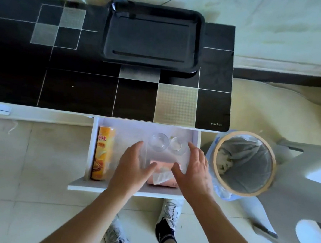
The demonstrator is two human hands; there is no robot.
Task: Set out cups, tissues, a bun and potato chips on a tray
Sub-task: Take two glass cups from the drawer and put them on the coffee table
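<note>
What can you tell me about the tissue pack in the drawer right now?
The tissue pack is a soft, pale pink packet lying flat at the near end of the open white drawer, just in front of two clear glass cups. A white tissue sticks out of its top opening, crumpled. Both open hands hover over it, the left hand and the right hand covering its sides; actual contact cannot be confirmed. Faint print marks its near edge.

Single head view — looks steeply down from standing height, facing the black table [80, 86]; open drawer [139, 191] nearest, floor below — no second view.
</note>
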